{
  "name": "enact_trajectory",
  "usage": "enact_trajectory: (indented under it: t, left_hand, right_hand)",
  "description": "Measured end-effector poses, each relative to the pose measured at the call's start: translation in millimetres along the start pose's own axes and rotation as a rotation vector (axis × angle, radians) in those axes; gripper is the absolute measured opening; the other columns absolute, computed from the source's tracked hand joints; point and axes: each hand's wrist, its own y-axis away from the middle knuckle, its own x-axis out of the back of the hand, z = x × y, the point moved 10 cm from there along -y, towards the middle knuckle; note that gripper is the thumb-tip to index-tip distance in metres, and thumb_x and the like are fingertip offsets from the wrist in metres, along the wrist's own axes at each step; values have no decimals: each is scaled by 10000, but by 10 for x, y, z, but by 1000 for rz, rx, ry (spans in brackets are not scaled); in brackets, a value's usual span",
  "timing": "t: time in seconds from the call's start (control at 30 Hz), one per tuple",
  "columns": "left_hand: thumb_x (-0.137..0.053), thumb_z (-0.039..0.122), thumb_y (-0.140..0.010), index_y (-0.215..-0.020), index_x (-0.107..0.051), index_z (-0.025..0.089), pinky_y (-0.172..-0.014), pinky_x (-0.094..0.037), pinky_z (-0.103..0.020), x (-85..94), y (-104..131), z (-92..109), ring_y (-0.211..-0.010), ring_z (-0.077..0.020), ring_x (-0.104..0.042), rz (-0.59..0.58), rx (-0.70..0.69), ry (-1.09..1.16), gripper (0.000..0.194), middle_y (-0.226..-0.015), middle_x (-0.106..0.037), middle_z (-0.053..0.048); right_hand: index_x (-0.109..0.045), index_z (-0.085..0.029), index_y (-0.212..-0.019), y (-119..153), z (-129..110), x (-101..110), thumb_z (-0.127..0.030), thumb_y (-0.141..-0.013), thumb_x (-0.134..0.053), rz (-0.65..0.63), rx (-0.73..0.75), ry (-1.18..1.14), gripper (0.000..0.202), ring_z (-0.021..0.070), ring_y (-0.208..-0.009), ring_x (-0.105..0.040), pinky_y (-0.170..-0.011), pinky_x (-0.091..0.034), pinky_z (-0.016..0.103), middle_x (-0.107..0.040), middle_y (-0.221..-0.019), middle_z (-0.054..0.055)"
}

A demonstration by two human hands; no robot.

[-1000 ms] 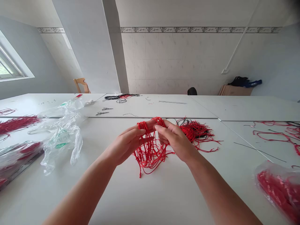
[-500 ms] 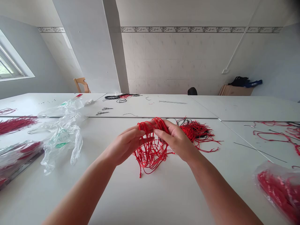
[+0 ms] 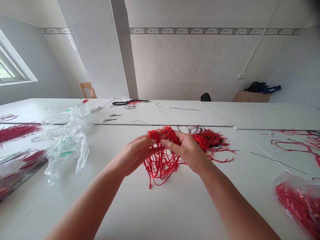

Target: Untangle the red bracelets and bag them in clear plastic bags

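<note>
A bundle of thin red cords hangs in loops between my two hands, over the white table. My left hand has its fingers behind the cords and its thumb in front, closed on the left part of the bundle. On the right side, my right hand holds the upper loops, its thumb pressed across them towards the middle. Some fingertips are hidden behind the cords. Just beyond my right hand lies a pile of red and black cords.
Plastic bags lie at the left, near more red cords. Two small scissors and black cords are farther back. A bag of red cords sits at the right front.
My right thumb has moved slightly left across the loops. My left hand stays nearly still, and both hands still hold the red cords.
</note>
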Motion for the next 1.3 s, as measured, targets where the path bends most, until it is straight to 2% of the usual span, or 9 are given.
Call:
enact_trajectory:
  t: [0.17,0.3,0.47,0.63,0.8,0.93,1.07,1.3]
  left_hand:
    - [-520,236,-987,-1228,-770,225,-1164,-396,-492,-22,-5,14,-1380,-339,-503,-13,-4,6,348,-1381,-674,-75]
    - [-492,236,-1005,-1256,-761,223,-1169,-390,-482,-62,-8,40,-1412,-337,-464,-42,-14,-13,368,-1430,-640,-71]
    - [-483,199,-992,-1242,-765,209,-1136,-425,-480,-42,-9,43,-1384,-338,-485,-26,-23,8,377,-1393,-657,-78]
    - [-494,200,-992,-1204,-777,203,-1110,-445,-447,-20,-1,18,-1342,-320,-516,-13,0,-2,353,-1319,-692,-78]
    - [-494,200,-995,-1212,-771,216,-1102,-448,-442,-27,1,20,-1335,-312,-516,-18,7,-5,352,-1339,-682,-71]
    - [-502,200,-988,-1180,-783,207,-1123,-429,-461,-14,3,35,-1351,-319,-497,-10,-4,6,340,-1363,-669,-78]
    - [-501,221,-1002,-1183,-782,204,-1132,-421,-463,-9,12,43,-1354,-321,-497,-23,0,-5,336,-1382,-660,-82]
    - [-492,204,-989,-1198,-779,201,-1127,-428,-464,-35,13,70,-1351,-320,-505,-38,-9,-14,356,-1344,-682,-85]
  right_hand:
    - [-733,-250,-1027,1,2,43,-368,-914,-686,38,-4,10,170,158,-744,-518,-766,-465,314,-553,-775,-9]
    - [-702,-243,-1030,4,2,59,-321,-953,-616,54,8,-41,140,159,-851,-553,-821,-469,292,-593,-875,5]
    - [-710,-267,-1123,19,40,-4,-361,-967,-639,-4,-26,-27,195,148,-834,-555,-853,-477,298,-634,-933,2]
    - [-729,-279,-1179,18,19,-71,-365,-953,-690,-82,-9,-42,245,191,-1077,-610,-993,-466,339,-692,-1094,29]
    - [-745,-276,-1153,6,24,-51,-345,-934,-720,-86,2,-28,230,179,-1018,-620,-958,-484,331,-689,-1029,13]
    - [-706,-283,-1237,7,23,-33,-313,-965,-669,-66,25,-37,277,175,-1066,-605,-969,-479,320,-688,-1131,24]
    - [-693,-287,-1248,6,51,-11,-340,-974,-657,-33,3,-54,281,168,-998,-609,-904,-502,308,-686,-1137,29]
    - [-721,-281,-1222,6,8,-89,-370,-958,-697,-114,21,-35,280,198,-1128,-621,-1027,-470,349,-710,-1146,30]
